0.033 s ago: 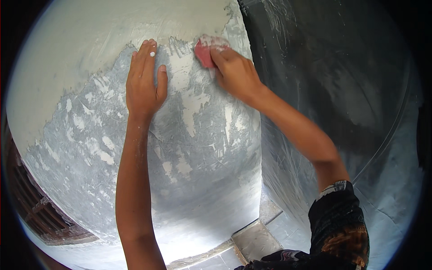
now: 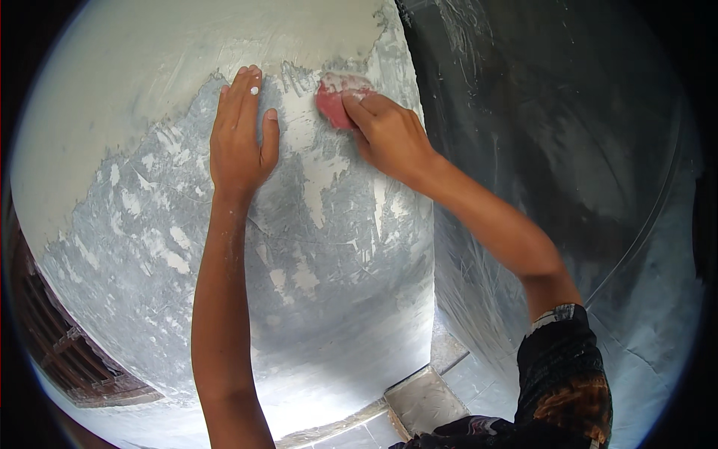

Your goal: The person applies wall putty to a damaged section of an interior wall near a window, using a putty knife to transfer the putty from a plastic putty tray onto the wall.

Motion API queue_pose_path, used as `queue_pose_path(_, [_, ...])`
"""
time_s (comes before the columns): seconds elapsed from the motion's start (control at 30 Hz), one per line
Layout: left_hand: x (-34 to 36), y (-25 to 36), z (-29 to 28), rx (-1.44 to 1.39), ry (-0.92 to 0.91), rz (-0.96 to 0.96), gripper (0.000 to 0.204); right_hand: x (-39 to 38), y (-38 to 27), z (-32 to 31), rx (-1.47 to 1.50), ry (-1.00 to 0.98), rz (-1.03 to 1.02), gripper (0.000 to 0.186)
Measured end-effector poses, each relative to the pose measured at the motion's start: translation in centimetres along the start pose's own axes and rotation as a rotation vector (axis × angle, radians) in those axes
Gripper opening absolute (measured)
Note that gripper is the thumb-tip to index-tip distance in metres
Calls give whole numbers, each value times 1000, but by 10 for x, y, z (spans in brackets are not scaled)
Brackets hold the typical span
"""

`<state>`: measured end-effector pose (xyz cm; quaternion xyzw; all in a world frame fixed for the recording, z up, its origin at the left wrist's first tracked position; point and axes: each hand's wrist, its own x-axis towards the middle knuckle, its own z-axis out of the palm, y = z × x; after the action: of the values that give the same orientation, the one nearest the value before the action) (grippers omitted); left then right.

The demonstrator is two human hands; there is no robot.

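In front of me a grey wall [image 2: 292,224] carries patchy white putty, and a smooth cream-white putty coat [image 2: 187,60] covers its upper part along a ragged edge. My left hand [image 2: 241,146] lies flat against the wall, fingers stretched upward and thumb apart, its fingertips at that ragged edge. A white blob marks one finger. To its right, my right hand [image 2: 396,142] pinches a red putty spreader [image 2: 333,103] between thumb and fingers. White putty smears the spreader's upper edge, which is against the wall just below the cream coat.
Past the wall's right edge hangs a dark, glossy sheet-like surface [image 2: 553,150] with pale streaks. A brown slatted grille [image 2: 75,355] sits at lower left. Down by the wall's foot are a squarish block [image 2: 426,400] and pale floor tiles [image 2: 370,432].
My right hand has slid slightly down and left along the wall with the putty spreader. My left hand has stayed in place.
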<state>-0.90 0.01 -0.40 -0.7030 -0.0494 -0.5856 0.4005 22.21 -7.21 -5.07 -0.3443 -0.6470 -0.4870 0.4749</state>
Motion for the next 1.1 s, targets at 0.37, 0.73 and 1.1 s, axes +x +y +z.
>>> queue_pose_path(0.37, [4,2,0,9,6,2,44,25,29,4,-155,33,142,17])
queue_pose_path(0.73, [8,6,9,-1,27,11,46,40,59,-14,-171,38,162,13])
queue_pose_path(1.1, [8,8,6,-13,25,10,45,56,48,-19,-128,78,200,13])
